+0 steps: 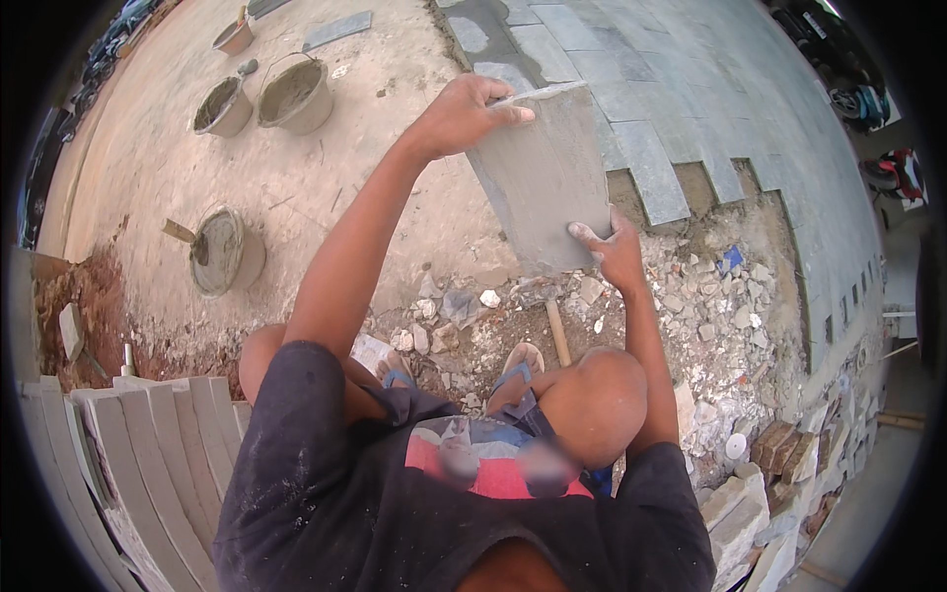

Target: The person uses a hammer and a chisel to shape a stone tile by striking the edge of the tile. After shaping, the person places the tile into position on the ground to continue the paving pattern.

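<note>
A grey rectangular stone tile (547, 173) is held up in front of me, tilted, its broad face toward me. My left hand (469, 116) grips its far left corner, thumb on the near face. At its lower right edge, my right hand (614, 251) clasps the tile with the thumb across the face; the fingers behind are hidden. Just beyond the tile, grey paving (710, 109) ends in a stepped edge with gaps of bare mortar (695, 185). Below the tile, a tool with a wooden handle (558, 333) lies on the rubble.
Left stand buckets of wet mortar (296, 96), including a nearer bucket (227, 252) with a wooden handle sticking out. Stacked tiles (158, 464) lean at lower left. Broken stone (720, 316) covers the ground around my feet. A loose slab (337, 30) lies far left.
</note>
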